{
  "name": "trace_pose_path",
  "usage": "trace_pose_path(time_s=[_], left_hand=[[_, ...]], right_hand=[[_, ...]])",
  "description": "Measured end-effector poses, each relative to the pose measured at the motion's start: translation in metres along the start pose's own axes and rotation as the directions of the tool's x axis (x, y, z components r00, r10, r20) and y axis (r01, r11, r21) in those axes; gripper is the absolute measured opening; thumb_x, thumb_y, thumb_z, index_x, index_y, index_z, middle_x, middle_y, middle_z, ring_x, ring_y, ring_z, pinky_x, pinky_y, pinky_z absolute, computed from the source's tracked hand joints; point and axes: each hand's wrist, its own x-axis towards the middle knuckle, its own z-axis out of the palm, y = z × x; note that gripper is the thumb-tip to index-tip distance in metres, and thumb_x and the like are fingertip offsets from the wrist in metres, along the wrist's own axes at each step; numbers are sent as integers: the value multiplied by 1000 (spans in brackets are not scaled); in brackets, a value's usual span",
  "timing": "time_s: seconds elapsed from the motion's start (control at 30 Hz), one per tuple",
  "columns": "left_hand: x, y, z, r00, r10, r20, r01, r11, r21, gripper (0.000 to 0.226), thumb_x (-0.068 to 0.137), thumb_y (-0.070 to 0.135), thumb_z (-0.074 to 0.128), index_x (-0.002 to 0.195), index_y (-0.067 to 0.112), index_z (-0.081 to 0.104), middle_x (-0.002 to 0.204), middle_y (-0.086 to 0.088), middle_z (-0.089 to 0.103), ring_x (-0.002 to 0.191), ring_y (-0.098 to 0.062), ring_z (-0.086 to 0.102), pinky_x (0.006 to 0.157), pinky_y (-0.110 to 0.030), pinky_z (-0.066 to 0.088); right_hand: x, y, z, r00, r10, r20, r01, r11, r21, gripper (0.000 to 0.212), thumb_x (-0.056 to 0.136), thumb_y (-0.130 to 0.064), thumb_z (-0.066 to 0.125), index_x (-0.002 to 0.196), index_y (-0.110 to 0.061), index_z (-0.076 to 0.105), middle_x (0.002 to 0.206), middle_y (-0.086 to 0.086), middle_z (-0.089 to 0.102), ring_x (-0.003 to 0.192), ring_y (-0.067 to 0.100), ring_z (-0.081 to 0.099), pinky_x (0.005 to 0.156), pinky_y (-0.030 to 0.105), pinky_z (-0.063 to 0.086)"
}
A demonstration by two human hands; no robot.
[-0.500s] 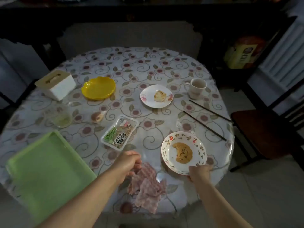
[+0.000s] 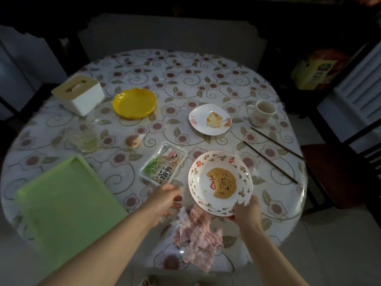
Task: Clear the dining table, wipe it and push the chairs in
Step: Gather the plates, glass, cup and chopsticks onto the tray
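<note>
Patterned bowl [image 2: 220,182] now lifted and tilted, right hand [image 2: 246,211] gripping its near rim, left hand [image 2: 165,200] open and empty beside pink cloth [image 2: 198,236].

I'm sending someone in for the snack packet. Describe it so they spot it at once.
Start at the round table with the flowered cloth and find the big green tray at its near left edge. Just right of the tray, ahead of the left hand, lies the snack packet: a clear plastic pack with bold black characters, the only printed wrapper among the dishes.
</note>
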Motion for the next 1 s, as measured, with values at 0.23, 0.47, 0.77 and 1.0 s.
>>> trace_pose_path(time_s=[0.23,0.47,0.77,1.0], left_hand=[[-8,-5,-50,969,69,-237,-78,997,-28,15,90,15,55,103,20,52,98,-5,67,79,-21,66,68,-35,55],[-12,-37,-133,899,16,-438,-39,998,-43,18,81,2,53,92,12,63,92,-12,70,79,-31,69,70,-44,59],[-7,-86,-229,780,-203,-591,-50,922,-383,18,87,2,50,82,14,62,79,-9,67,71,-27,67,62,-36,59],[22,-107,-275,717,-372,-590,-24,833,-553,21,85,-4,55,72,13,59,74,-12,66,79,-36,67,77,-52,56]], right_hand=[[-40,-46,61,967,-100,236,130,984,-118,14,72,-8,53,79,-19,56,81,9,69,74,27,68,64,52,58],[-87,-76,138,898,-137,417,231,956,-183,19,81,-3,53,87,-21,53,82,6,68,76,27,69,59,44,60],[-121,-84,246,814,-45,578,238,935,-263,38,89,-27,55,125,-16,50,103,10,67,81,27,69,71,45,58],[-115,-81,269,840,-11,542,234,909,-344,37,93,-21,54,127,-9,47,97,14,66,74,24,66,75,43,56]])
